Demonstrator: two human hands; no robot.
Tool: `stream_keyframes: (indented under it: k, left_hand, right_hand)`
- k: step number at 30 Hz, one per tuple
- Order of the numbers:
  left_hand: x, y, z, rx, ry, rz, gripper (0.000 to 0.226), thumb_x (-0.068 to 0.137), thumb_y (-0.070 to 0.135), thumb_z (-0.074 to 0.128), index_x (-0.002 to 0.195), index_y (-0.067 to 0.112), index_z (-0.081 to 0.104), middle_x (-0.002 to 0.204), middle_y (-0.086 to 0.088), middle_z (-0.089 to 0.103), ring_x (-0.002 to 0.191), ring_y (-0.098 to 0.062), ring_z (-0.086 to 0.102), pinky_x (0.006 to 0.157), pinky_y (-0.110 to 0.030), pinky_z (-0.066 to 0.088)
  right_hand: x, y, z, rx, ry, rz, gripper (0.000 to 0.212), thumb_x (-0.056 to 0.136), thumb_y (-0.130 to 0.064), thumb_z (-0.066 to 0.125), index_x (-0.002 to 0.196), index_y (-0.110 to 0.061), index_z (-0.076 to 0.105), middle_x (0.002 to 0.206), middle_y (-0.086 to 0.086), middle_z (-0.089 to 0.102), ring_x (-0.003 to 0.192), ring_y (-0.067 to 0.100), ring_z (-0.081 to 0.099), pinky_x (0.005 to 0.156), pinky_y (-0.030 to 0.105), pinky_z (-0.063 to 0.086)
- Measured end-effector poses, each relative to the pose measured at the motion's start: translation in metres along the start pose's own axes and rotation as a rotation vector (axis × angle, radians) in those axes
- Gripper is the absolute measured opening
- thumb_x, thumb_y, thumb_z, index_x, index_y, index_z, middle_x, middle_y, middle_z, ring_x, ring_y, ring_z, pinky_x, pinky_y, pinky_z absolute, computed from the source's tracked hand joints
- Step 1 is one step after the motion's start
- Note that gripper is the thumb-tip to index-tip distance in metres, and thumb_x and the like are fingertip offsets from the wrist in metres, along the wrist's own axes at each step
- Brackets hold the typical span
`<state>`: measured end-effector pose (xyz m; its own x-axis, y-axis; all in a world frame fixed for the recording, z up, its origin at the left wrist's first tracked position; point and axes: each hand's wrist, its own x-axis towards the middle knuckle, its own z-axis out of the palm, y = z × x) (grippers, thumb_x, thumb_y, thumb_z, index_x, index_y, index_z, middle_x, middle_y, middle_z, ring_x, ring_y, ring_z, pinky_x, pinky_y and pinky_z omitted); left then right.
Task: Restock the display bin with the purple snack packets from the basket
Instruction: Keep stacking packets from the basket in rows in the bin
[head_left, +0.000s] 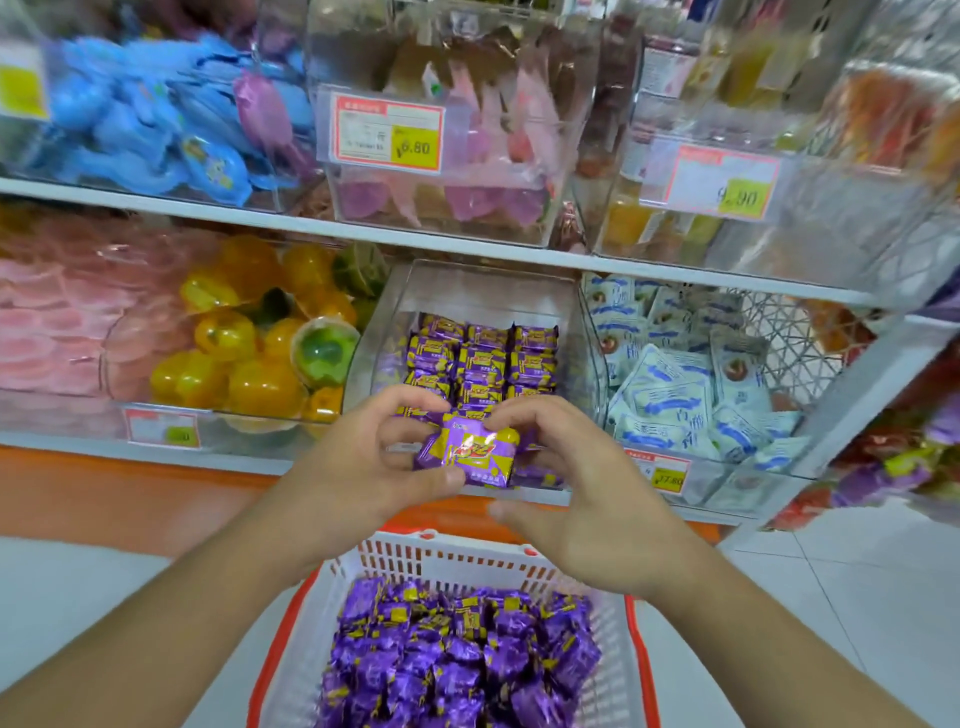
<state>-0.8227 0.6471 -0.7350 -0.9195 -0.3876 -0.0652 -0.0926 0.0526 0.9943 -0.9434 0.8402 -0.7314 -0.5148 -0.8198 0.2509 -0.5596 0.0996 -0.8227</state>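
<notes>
Holding one purple packet (467, 451) between both hands, left hand (358, 457) and right hand (576, 467) pinching it at the display bin (395, 312) front, above the basket (441, 558). A loose pinch could drop it, or disturb the neat rows.

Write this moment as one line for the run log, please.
left hand: holds purple packet | right hand: holds same packet | position: in front of display bin | basket: many packets left
</notes>
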Motion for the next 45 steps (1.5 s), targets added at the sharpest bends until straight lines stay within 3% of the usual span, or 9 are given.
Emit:
stream_keyframes:
  k: [5,9,12,15,18,22,28,33,45]
  left_hand:
    - [0.011,-0.009,0.008,0.098,-0.041,0.032,0.046,0.080,0.016,0.088,0.119,0.032,0.071,0.115,-0.006,0.073,0.092,-0.031,0.077,0.089,-0.062,0.058]
    - [0.030,-0.015,0.009,0.245,0.006,0.093,0.030,0.079,0.025,0.089,0.101,0.040,0.075,0.107,0.008,0.076,0.100,-0.011,0.073,0.093,-0.032,0.058]
    - [0.053,-0.014,0.011,0.309,0.065,0.067,0.024,0.081,0.023,0.086,0.095,0.039,0.076,0.101,0.007,0.076,0.094,-0.004,0.071,0.084,-0.024,0.058]
    - [0.088,-0.014,0.024,0.382,0.107,0.058,0.021,0.083,0.028,0.085,0.101,0.032,0.075,0.098,0.009,0.073,0.086,0.001,0.069,0.077,-0.014,0.051]
    - [0.131,-0.018,0.043,0.395,0.118,0.052,0.021,0.084,0.022,0.084,0.102,0.027,0.075,0.096,0.005,0.073,0.070,-0.006,0.065,0.059,-0.012,0.045]
    - [0.178,-0.034,0.067,0.435,0.091,0.022,0.022,0.081,0.023,0.086,0.099,0.027,0.075,0.090,0.005,0.069,0.078,-0.010,0.064,0.061,-0.021,0.047]
    - [0.204,-0.056,0.086,0.766,0.078,0.133,0.026,0.088,0.028,0.079,0.113,0.026,0.073,0.106,0.007,0.067,0.098,-0.014,0.061,0.079,-0.023,0.042]
    - [0.209,-0.058,0.081,1.125,0.149,0.365,0.033,0.086,0.041,0.077,0.119,0.037,0.072,0.126,0.009,0.054,0.118,-0.022,0.040,0.099,-0.041,0.040]
    - [0.216,-0.062,0.087,1.224,-0.019,0.229,0.045,0.103,0.047,0.049,0.148,0.040,0.048,0.163,0.011,0.031,0.152,-0.021,0.019,0.118,-0.051,0.020]
  right_hand:
    - [0.014,0.017,0.001,-0.112,0.049,0.035,0.050,0.078,-0.009,0.083,0.116,-0.034,0.060,0.112,-0.008,0.064,0.097,0.021,0.067,0.080,0.044,0.058]
    - [0.022,0.024,-0.012,-0.167,-0.015,0.094,0.053,0.081,-0.018,0.082,0.126,-0.035,0.059,0.122,-0.015,0.063,0.105,0.013,0.066,0.090,0.038,0.057]
    - [0.036,0.035,-0.031,-0.390,0.080,0.045,0.058,0.089,-0.029,0.076,0.142,-0.023,0.054,0.144,-0.010,0.053,0.132,0.006,0.049,0.113,0.017,0.035]
    - [0.051,0.057,-0.047,-0.658,0.151,0.122,0.071,0.099,-0.045,0.048,0.160,-0.014,0.032,0.168,0.002,0.024,0.158,0.018,0.014,0.129,0.031,0.011]
    - [0.054,0.080,-0.055,-0.822,0.052,0.249,0.084,0.096,-0.059,0.022,0.167,-0.017,0.002,0.174,-0.006,-0.010,0.157,0.010,-0.019,0.128,0.034,-0.011]
    - [0.054,0.088,-0.059,-0.819,0.026,0.236,0.086,0.096,-0.065,0.015,0.166,-0.022,-0.009,0.171,-0.010,-0.021,0.151,0.000,-0.031,0.117,0.020,-0.025]
    - [0.051,0.090,-0.057,-0.823,0.020,0.218,0.090,0.088,-0.068,0.003,0.165,-0.025,-0.009,0.172,-0.009,-0.016,0.153,0.004,-0.026,0.127,0.033,-0.014]
    - [0.052,0.090,-0.056,-0.814,0.026,0.206,0.089,0.089,-0.068,0.005,0.165,-0.025,-0.010,0.173,-0.009,-0.015,0.154,0.004,-0.025,0.127,0.034,-0.014]
    - [0.052,0.089,-0.055,-0.813,0.039,0.200,0.089,0.089,-0.067,0.009,0.166,-0.026,-0.007,0.173,-0.009,-0.010,0.157,0.008,-0.019,0.129,0.038,-0.008]
